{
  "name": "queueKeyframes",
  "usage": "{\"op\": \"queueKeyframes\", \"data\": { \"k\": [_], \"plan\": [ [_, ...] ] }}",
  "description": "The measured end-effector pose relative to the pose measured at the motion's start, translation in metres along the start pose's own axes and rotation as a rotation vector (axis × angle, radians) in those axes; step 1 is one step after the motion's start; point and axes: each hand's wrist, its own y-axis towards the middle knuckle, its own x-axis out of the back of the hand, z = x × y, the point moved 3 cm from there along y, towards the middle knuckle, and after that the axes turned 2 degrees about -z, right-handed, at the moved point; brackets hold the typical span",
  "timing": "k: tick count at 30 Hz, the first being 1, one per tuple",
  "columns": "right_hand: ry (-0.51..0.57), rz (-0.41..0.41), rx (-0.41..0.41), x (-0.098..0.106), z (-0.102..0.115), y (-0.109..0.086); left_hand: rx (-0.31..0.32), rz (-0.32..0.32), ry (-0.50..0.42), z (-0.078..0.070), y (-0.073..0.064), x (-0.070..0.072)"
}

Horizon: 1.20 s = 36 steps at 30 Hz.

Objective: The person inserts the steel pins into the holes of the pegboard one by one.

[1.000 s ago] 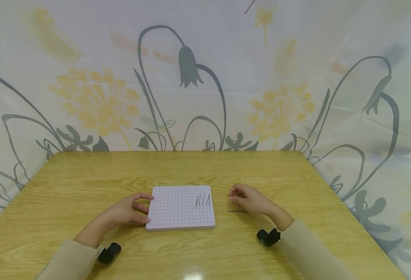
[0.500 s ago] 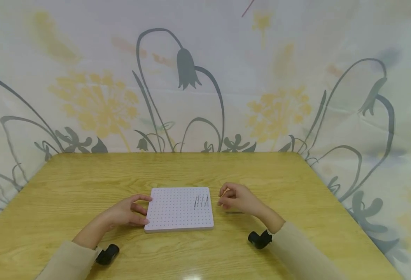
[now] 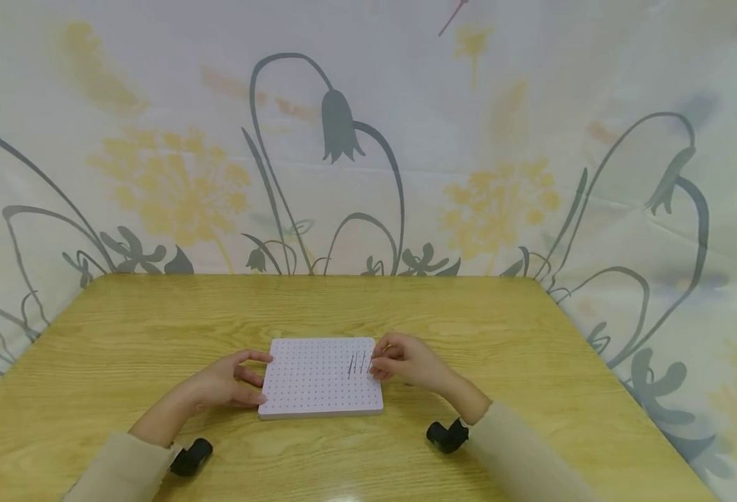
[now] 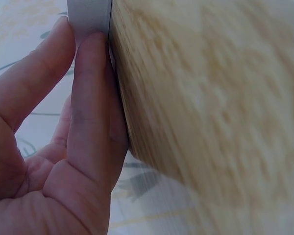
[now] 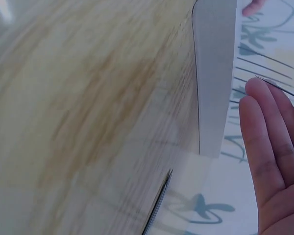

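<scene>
A white pegboard [image 3: 318,390] with a grid of small holes lies flat on the table. Several thin dark needles [image 3: 355,364] stand in a row near its right edge. My left hand [image 3: 226,380] rests against the board's left edge, fingers and thumb spread and touching its side. Over the right edge, my right hand [image 3: 408,362] pinches a thin needle [image 5: 282,88] between thumb and fingertips. In the right wrist view, its fingers [image 5: 257,127] sit beside the row of standing needles [image 5: 264,68].
Slim pointed metal pieces [image 5: 157,201] lie on the wooden table [image 3: 217,307] just right of the board. A patterned cloth backdrop [image 3: 368,174] hangs behind the table. Black wrist cameras [image 3: 192,457] sit at both sleeves.
My right hand has moved left from the bare table to over the pegboard's right edge, bringing the needle to the row. The left hand has stayed at the board's left edge.
</scene>
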Motion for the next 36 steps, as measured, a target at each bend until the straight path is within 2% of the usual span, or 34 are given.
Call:
{"op": "queueKeyframes", "data": {
  "k": [13,20,29,36],
  "plan": [
    [-0.041,0.037,0.049,-0.014,0.005,0.008,0.006,-0.004,0.011,0.000,0.000,0.000],
    [-0.064,0.028,0.039,-0.017,0.008,0.010,0.011,-0.012,0.006,-0.001,0.000,0.000],
    [-0.112,0.023,0.078,-0.018,0.006,0.010,0.007,-0.011,0.018,0.000,0.000,0.000],
    [-0.199,-0.018,0.092,-0.019,0.006,0.010,0.017,-0.028,0.036,0.001,0.001,0.001]
  ]
}}
